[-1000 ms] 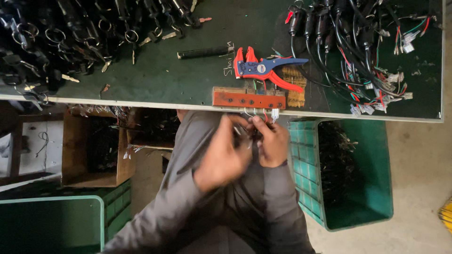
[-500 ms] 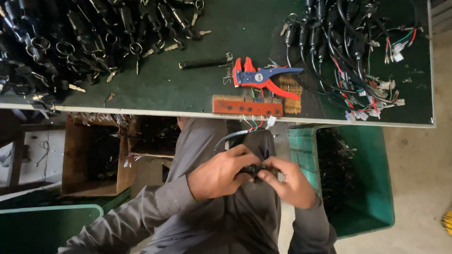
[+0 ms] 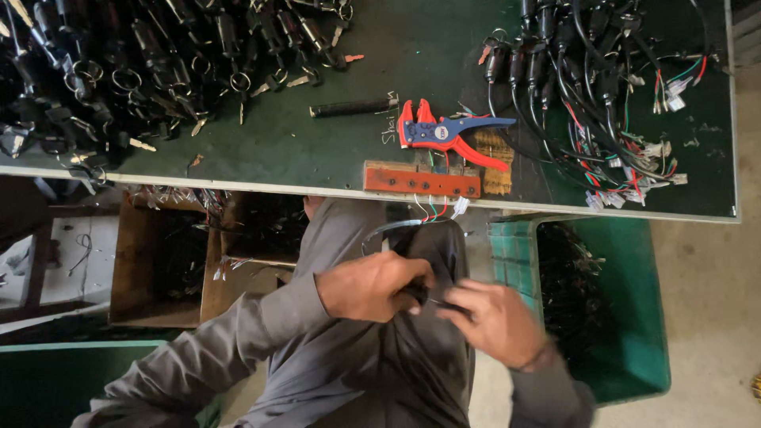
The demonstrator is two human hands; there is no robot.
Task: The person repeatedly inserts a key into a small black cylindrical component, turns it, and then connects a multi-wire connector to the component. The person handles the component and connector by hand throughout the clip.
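The dark green desk [image 3: 380, 158] filled the far part of the view, its near edge running left to right above my lap. A heap of black key switches with rings and keys [image 3: 135, 71] covered its far left, and a tangle of black wire harnesses [image 3: 602, 87] with red, green and white leads covered its far right, likely sorted that way to keep one batch apart from the other. At the right, below the desk edge, stood a green crate [image 3: 626, 317] holding dark parts, near enough for my right arm to reach. Brown boxes [image 3: 166, 269] sat under the desk at the left.

At the near edge of the desk lay a red strip with holes [image 3: 422, 179], its long axis left to right, with thin wires hanging from it toward my lap. Just beyond it lay the red and blue wire stripper [image 3: 444, 135], handles pointing right, and a black rod [image 3: 353, 106] lying left to right.

Over my lap, my left hand [image 3: 369, 285] was clenched around a small black part [image 3: 420, 295], which lay roughly left to right between both hands. My right hand [image 3: 495, 321] was blurred; its fingertips met the part's right end, but I could not tell how firm that grip was.
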